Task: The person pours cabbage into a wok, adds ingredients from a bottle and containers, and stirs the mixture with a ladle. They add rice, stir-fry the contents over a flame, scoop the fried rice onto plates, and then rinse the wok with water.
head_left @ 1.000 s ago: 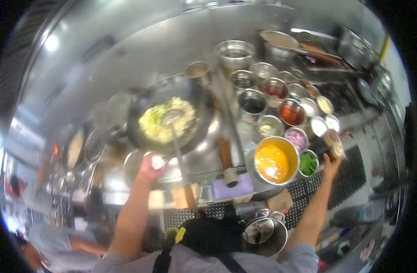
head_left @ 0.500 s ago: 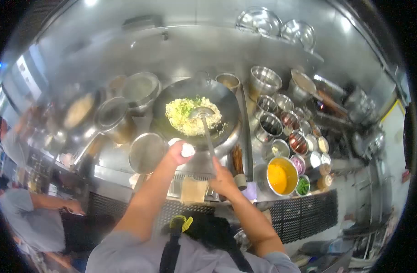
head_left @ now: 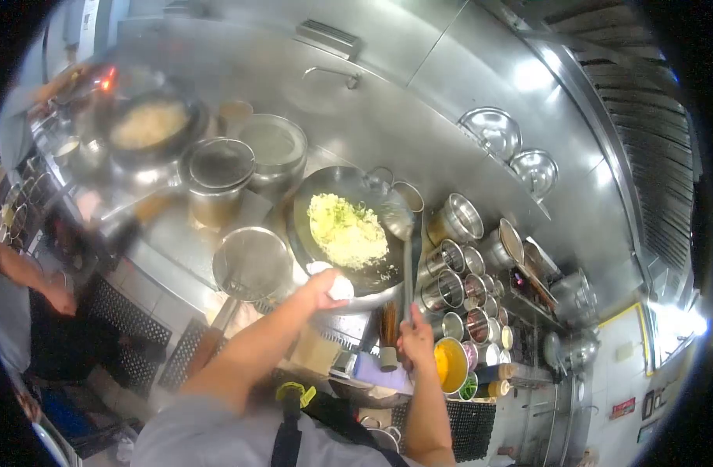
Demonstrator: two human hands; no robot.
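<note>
A black wok (head_left: 325, 187) holds yellow-green fried rice (head_left: 346, 230) on the steel range. My left hand (head_left: 322, 286) grips the wok's near rim through a white cloth (head_left: 339, 287). My right hand (head_left: 416, 343) is closed on the long handle of a steel ladle (head_left: 397, 222), whose bowl rests at the wok's right edge, beside the rice.
Several steel seasoning pots (head_left: 452, 268) line the right, with a bowl of orange liquid (head_left: 447, 363) near my right hand. A round strainer (head_left: 252, 262) and lidded pots (head_left: 218, 175) stand left. Another wok of food (head_left: 147, 124) sits far left. A person's arm (head_left: 29, 276) is at the left edge.
The view has swung up and left. My right hand went from the seasoning pots to the ladle handle, and the ladle's bowl has moved from the rice to the wok's right edge.
</note>
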